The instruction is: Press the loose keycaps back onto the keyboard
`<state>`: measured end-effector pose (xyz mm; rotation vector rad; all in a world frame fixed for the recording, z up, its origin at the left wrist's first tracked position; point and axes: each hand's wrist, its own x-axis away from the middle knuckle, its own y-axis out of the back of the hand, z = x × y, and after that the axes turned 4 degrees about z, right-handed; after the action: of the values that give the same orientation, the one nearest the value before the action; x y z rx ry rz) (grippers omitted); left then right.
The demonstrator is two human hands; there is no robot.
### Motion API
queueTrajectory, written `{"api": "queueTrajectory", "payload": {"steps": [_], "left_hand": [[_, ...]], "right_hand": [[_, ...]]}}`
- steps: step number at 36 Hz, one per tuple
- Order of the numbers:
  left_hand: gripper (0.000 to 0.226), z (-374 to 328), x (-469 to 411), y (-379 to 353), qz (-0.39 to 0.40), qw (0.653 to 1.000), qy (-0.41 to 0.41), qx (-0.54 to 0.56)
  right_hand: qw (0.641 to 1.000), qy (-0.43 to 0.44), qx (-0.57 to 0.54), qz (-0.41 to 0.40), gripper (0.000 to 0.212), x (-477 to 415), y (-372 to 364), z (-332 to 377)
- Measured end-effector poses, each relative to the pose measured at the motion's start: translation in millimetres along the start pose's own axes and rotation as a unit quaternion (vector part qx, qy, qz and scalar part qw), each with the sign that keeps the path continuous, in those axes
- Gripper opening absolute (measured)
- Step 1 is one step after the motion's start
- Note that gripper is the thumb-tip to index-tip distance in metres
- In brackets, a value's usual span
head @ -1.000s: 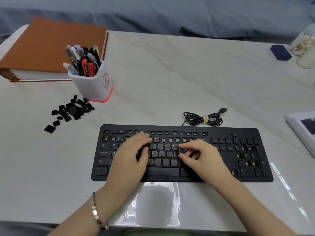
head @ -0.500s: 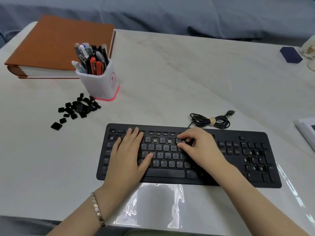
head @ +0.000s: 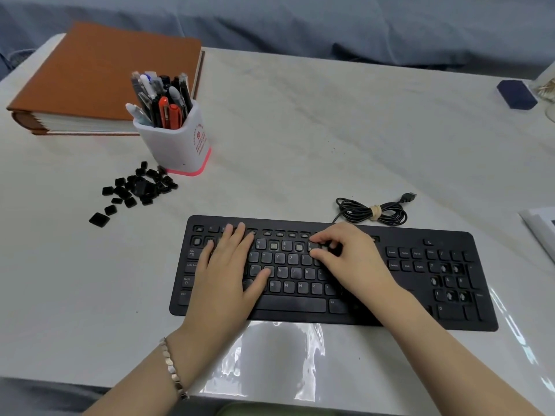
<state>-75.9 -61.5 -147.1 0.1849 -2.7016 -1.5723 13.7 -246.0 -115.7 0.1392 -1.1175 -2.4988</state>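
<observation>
Table (head: 300, 130), pale marble look, filled most of the view. Brown binder (head: 105, 70) lay flat at the far left corner. Black keyboard (head: 450, 298) sat near my edge, long side towards me; bare sockets showed in the number row and on the numpad.

My left hand (head: 228, 274) lay flat on the left half of the keys. Its fingers were straight and close together, tips up at the top rows, thumb stretched out sideways onto the home row near G.

My right hand (head: 351, 259) was over the right end of the number row. Its fingers were curled down, thumb tip and index tip close together just beside the 9 key. Whether a cap sat between them I could not tell.

White pen cup (head: 177, 145) with a pink base stood just in front of the binder, packed with pens. Coiled cable (head: 372, 211), tied in the middle, lay just behind the keyboard.

Loose keycaps (head: 141, 187) were in a black heap by the cup's base, left of the keyboard and well apart from both hands; a few strays trailed towards me.

Dark blue box (head: 515, 94) sat at the far right. Metal bracelet (head: 174, 367) was on my left wrist.
</observation>
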Motion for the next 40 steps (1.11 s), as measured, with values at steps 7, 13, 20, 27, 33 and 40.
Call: {"api": "queueTrajectory", "payload": {"steps": [7,13,20,27,33,40], "left_hand": [[0.071,1.1,0.4,-1.5,-0.002,1.000,-0.001,-0.001],[0.067,2.4,0.4,-2.1,-0.001,1.000,-0.009,-0.006],[0.066,2.0,-0.1,-2.7,-0.002,1.000,-0.015,-0.011],[0.054,5.3,-1.9,10.1,-0.031,0.996,-0.021,0.081],[0.025,53.7,-11.7,54.3,-0.133,0.983,0.086,0.096],[0.033,128.4,-22.8,99.0,-0.133,0.960,0.245,0.009]], "right_hand": [[0.998,-0.027,-0.010,-0.051,0.017,6.1,-11.8,-0.1],[0.982,0.068,0.119,-0.127,0.024,24.6,-31.3,-6.6],[0.975,0.071,0.173,-0.122,0.033,33.6,-30.9,-4.9],[0.979,0.043,0.181,-0.086,0.029,21.2,-17.7,12.7],[0.995,0.052,0.081,0.022,0.024,-1.3,-28.2,49.1],[0.987,0.113,0.039,0.111,0.026,-21.9,-56.8,100.9]]}}
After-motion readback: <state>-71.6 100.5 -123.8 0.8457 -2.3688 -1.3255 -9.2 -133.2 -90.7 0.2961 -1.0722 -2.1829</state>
